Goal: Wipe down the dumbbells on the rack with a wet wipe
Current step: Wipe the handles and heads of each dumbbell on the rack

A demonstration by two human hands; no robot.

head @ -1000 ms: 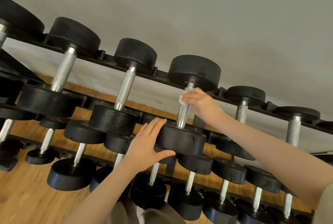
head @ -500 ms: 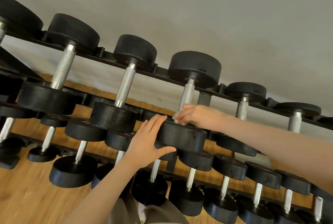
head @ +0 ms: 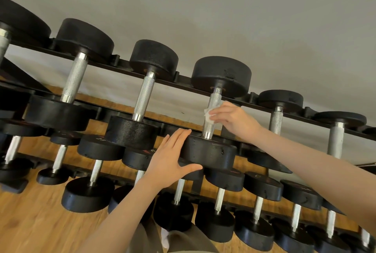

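A black dumbbell (head: pixel 209 151) with a knurled silver handle (head: pixel 212 110) lies on the top tier of the black rack (head: pixel 183 79). My right hand (head: pixel 234 119) pinches a white wet wipe (head: pixel 209 113) and holds it against the middle of that handle. My left hand (head: pixel 171 161) rests with straight fingers on the left side of the dumbbell's near head, thumb under its lower edge. Several more black dumbbells sit left and right on the same tier.
Two lower tiers carry several smaller dumbbells (head: pixel 262 187). A grey wall (head: pixel 244 19) rises behind the rack. Wooden floor (head: pixel 30 222) lies below at the left. Khaki trousers (head: pixel 183 240) show at the bottom edge.
My right hand slid the wipe down the handle to the near head, then back up to the middle. My left hand stayed on the near head.
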